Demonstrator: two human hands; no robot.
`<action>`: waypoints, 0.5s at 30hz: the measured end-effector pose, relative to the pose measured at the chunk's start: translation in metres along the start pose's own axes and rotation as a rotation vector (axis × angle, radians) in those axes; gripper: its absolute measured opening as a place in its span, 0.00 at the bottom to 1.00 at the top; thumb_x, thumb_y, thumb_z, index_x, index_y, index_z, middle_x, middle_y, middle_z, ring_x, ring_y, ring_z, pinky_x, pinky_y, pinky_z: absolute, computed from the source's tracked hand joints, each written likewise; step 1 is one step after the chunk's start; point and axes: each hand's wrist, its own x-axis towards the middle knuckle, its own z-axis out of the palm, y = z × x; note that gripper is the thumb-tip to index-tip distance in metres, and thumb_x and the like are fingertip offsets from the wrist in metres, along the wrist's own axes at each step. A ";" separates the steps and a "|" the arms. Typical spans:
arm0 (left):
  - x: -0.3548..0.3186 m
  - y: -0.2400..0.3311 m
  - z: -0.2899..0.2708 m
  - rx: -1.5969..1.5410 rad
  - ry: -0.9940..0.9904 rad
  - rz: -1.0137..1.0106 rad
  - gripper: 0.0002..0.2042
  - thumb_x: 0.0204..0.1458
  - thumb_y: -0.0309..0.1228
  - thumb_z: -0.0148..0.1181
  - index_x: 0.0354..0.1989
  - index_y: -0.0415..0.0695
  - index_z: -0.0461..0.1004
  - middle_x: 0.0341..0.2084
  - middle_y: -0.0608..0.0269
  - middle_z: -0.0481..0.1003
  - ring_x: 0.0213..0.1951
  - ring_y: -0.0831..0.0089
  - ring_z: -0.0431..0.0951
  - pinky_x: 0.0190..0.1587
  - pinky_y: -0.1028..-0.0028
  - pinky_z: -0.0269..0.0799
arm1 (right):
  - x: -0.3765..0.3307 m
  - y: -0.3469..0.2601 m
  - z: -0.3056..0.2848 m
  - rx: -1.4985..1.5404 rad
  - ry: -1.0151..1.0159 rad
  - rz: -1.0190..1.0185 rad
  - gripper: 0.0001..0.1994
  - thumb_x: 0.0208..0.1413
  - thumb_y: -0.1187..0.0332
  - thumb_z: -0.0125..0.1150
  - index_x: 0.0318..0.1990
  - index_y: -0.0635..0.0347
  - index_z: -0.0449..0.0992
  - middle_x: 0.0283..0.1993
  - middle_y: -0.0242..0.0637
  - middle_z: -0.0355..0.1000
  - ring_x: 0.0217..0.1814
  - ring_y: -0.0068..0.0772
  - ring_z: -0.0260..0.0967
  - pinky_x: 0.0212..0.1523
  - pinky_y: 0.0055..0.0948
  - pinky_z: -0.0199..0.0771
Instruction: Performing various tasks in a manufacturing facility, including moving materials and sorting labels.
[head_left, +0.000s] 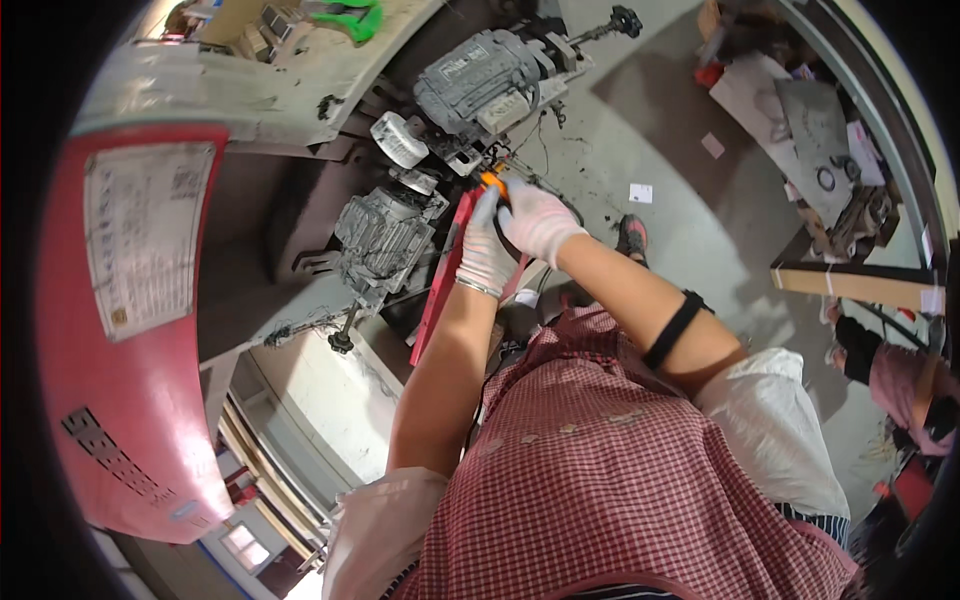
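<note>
My two hands meet at the upper middle, both in whitish knit gloves. My left hand [481, 258] reaches up beside a long red bar [438, 285], its fingers closed at a small orange piece [492, 181]. From the right, my right hand [541, 222] closes its fingers against the same piece. What kind of thing it is cannot be made out. A black cord or hose [572, 208] curves around my right hand. Just beyond my fingers are a grey motor [478, 82], a white wheel [398, 140] and a second grey motor [385, 240], all dusty.
A red machine panel [130, 400] with a label plate fills the left side. Above it lies a worktop [290, 85] with green-handled scissors [345, 17]. At right stands a frame [855, 285] near stacked sheets [800, 130]. Another person [910, 385] is at far right.
</note>
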 end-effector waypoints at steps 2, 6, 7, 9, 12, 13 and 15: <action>0.003 0.014 0.006 0.069 0.081 0.047 0.21 0.56 0.48 0.53 0.52 0.48 0.69 0.47 0.59 0.73 0.50 0.65 0.72 0.55 0.63 0.66 | 0.019 -0.010 0.012 -0.039 0.018 -0.045 0.18 0.55 0.62 0.46 0.46 0.68 0.70 0.35 0.59 0.74 0.41 0.60 0.72 0.41 0.49 0.71; 0.019 0.039 -0.011 0.195 0.126 0.033 0.18 0.56 0.44 0.56 0.49 0.45 0.71 0.44 0.59 0.74 0.47 0.66 0.74 0.53 0.64 0.69 | 0.038 -0.014 0.023 -0.087 -0.044 -0.123 0.16 0.53 0.64 0.47 0.39 0.69 0.74 0.35 0.58 0.74 0.39 0.58 0.72 0.40 0.48 0.72; 0.022 0.041 -0.015 0.239 0.161 0.048 0.19 0.55 0.43 0.56 0.50 0.43 0.71 0.44 0.58 0.75 0.46 0.66 0.74 0.52 0.66 0.69 | 0.039 -0.012 0.023 -0.050 -0.037 -0.131 0.16 0.53 0.62 0.47 0.36 0.69 0.75 0.34 0.58 0.73 0.39 0.59 0.72 0.40 0.48 0.72; 0.026 0.048 -0.031 0.318 0.232 0.094 0.21 0.55 0.40 0.58 0.51 0.39 0.70 0.45 0.57 0.75 0.45 0.68 0.75 0.51 0.68 0.71 | 0.038 -0.016 0.019 0.017 -0.030 -0.159 0.18 0.52 0.60 0.49 0.31 0.70 0.75 0.32 0.59 0.72 0.38 0.60 0.70 0.40 0.48 0.71; 0.029 0.040 -0.053 0.573 0.112 0.274 0.20 0.57 0.39 0.55 0.55 0.41 0.69 0.45 0.60 0.74 0.45 0.70 0.75 0.50 0.70 0.71 | 0.041 -0.017 0.014 -0.021 -0.111 -0.134 0.15 0.50 0.63 0.51 0.31 0.70 0.75 0.31 0.60 0.72 0.37 0.60 0.71 0.40 0.47 0.72; 0.034 0.041 -0.054 0.419 0.144 0.182 0.19 0.58 0.39 0.54 0.54 0.41 0.70 0.45 0.61 0.74 0.44 0.71 0.75 0.50 0.70 0.71 | 0.044 -0.016 0.014 -0.042 -0.125 -0.128 0.15 0.49 0.64 0.51 0.31 0.70 0.76 0.31 0.60 0.72 0.37 0.60 0.71 0.40 0.46 0.72; 0.037 0.045 -0.059 0.268 0.180 0.119 0.18 0.58 0.38 0.53 0.53 0.42 0.71 0.44 0.61 0.74 0.44 0.71 0.75 0.50 0.69 0.71 | 0.042 -0.024 0.010 -0.065 -0.211 -0.075 0.16 0.47 0.68 0.50 0.37 0.72 0.77 0.37 0.59 0.74 0.42 0.55 0.73 0.45 0.43 0.73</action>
